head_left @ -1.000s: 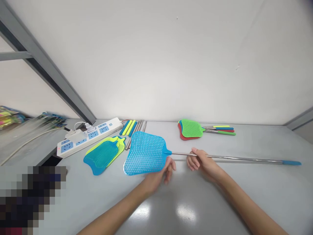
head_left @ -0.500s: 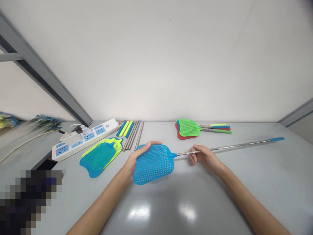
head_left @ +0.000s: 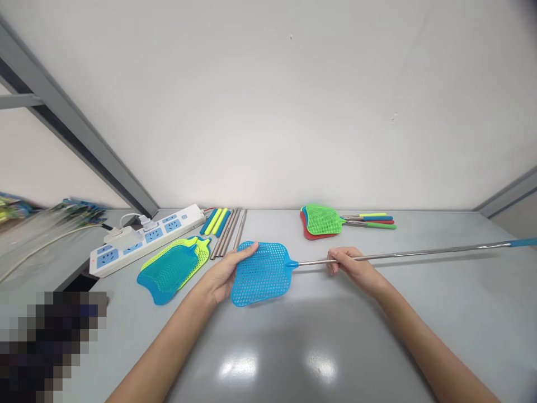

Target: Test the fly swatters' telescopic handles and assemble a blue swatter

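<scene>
A blue fly swatter with a perforated head and a long extended metal rod is held above the table between both hands. My left hand grips the left edge of its head, thumb on top and the other fingers hidden beneath. Around the metal rod, just right of the head's neck, the fingers of my right hand are closed. The rod runs on to the right, ending in a blue handle at the frame's edge.
Blue and yellow swatter heads lie at left, near coloured grips and metal rods. A white power strip stands behind them. Several collapsed swatters are stacked at the back. Plastic-wrapped items lie far left.
The rod has become longer, its blue handle now reaching the right edge. The swatter's head has tilted flatter, and my hands have shifted slightly while keeping hold.
</scene>
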